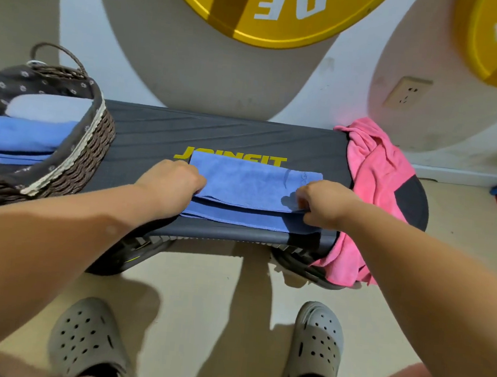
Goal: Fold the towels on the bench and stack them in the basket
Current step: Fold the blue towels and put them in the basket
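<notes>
Two hands held a half-folded blue cloth towel in the middle of the dark grey padded surface.

The left hand had its fingers curled round the left end of the blue cloth towel. The right hand pinched the edge of the top layer at the right end. The top layer lay folded over the bottom one, and a strip of the bottom layer showed along the near side. A brown woven basket with a dark flowery lining sat on the left end of the surface. A stack of folded blue and grey towels lay inside it. A crumpled pink towel hung over the right end of the surface, just beside the blue one. Two grey plastic clogs stood on the floor below.
</notes>
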